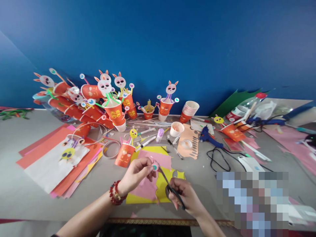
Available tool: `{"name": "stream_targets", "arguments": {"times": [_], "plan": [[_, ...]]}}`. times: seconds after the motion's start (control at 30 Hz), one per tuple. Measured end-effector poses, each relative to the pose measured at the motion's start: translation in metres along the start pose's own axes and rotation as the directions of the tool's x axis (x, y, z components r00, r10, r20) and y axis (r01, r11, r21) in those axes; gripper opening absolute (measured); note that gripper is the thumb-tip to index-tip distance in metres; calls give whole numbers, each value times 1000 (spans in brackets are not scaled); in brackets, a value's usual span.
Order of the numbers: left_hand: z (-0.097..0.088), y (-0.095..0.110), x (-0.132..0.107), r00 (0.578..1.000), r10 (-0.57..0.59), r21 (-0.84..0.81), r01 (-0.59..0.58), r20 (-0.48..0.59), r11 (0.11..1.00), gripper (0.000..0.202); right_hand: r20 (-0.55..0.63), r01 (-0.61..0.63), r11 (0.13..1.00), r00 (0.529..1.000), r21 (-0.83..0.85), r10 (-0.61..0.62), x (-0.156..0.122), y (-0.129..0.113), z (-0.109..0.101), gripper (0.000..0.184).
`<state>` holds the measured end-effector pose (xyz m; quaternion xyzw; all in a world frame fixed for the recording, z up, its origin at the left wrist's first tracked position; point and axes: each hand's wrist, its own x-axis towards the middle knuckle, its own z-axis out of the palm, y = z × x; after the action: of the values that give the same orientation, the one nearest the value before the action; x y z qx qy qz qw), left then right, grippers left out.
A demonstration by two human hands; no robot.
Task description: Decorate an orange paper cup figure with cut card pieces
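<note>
Lower right corner of the grey table [29, 194] masked by a pixelated block [251, 200], black scissors' handles [176, 194] buried in the right hand [186, 196], both forearms cut by the bottom edge, small pink paper piece [154, 167] too tiny to identify, far-right clutter blurred

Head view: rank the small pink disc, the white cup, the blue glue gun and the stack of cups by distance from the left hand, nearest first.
1. Small pink disc: pinched in the left hand.
2. White cup: behind it, mid-table.
3. Blue glue gun: farther right.
4. Stack of cups: back by the wall.

The last two are close.

Blue wall [158, 33], grey table [19, 194]
</note>
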<state>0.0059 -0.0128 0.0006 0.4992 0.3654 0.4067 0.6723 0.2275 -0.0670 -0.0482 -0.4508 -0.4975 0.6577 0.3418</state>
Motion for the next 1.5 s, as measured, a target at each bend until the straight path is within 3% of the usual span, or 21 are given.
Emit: {"name": "stream_targets", "arguments": {"times": [0.4, 1.5], "plan": [[2, 1, -1, 999, 22, 67, -24, 23, 997, 37, 40, -57, 997, 998, 56, 55, 2, -10, 6, 61], [-1, -4, -2, 1000, 5, 5, -6, 27, 1000, 34, 8, -16, 1000, 1000, 25, 15, 1, -7, 3, 59]]}}
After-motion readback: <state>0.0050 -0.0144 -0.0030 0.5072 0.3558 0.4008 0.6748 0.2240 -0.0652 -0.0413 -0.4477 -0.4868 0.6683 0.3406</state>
